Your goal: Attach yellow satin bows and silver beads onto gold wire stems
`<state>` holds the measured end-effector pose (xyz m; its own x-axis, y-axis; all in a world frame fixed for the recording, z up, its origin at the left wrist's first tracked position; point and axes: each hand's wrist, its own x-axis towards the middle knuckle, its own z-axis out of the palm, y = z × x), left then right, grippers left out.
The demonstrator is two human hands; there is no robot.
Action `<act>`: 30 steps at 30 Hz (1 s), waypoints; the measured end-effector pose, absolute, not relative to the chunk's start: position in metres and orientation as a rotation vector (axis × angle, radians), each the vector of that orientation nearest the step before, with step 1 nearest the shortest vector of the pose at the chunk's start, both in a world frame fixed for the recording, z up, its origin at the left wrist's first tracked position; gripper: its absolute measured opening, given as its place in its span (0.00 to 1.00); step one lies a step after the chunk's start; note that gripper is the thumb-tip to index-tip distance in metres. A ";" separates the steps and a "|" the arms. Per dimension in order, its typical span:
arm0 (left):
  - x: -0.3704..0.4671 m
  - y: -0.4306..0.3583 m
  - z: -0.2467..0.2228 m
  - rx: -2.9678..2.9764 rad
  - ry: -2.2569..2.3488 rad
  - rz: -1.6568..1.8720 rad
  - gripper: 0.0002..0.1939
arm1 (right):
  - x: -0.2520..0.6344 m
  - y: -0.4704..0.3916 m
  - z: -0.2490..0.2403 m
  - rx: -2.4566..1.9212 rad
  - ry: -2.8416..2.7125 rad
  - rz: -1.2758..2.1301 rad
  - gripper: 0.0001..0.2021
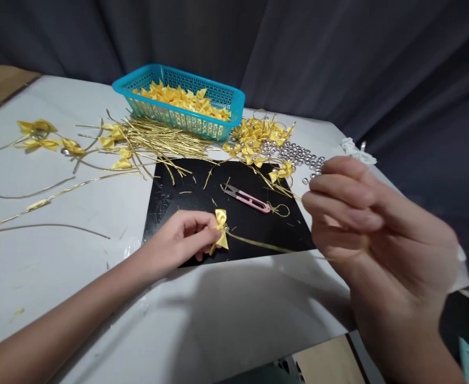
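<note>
A yellow satin bow with a small shiny bead at its middle is pinched between the thumb and fingers of my left hand, low over the black mat. From the bow a thin gold cord runs rightward to my right hand. That hand is raised at the right with its fingers curled closed around the cord, whose end is hidden. Pink thread snips lie on the mat beyond the bow, with a loop of cord at their handle.
A turquoise basket of yellow bows stands at the back. Before it lie a pile of gold cords, finished bows on cords and silver beads. More bows and loose cords spread left. A dark curtain hangs behind the white table.
</note>
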<state>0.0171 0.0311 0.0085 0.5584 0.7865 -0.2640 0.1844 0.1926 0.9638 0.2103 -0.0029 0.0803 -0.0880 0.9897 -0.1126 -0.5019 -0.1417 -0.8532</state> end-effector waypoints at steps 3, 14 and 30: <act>0.016 0.030 0.008 1.347 0.900 0.519 0.12 | 0.204 -0.004 0.072 -0.957 -0.927 1.471 0.05; 0.013 0.032 0.000 1.261 0.817 0.600 0.09 | 0.185 -0.005 0.048 -1.253 -1.323 1.388 0.02; 0.013 0.030 0.008 1.358 0.858 0.670 0.10 | 0.173 -0.008 0.026 -1.475 -1.390 1.339 0.05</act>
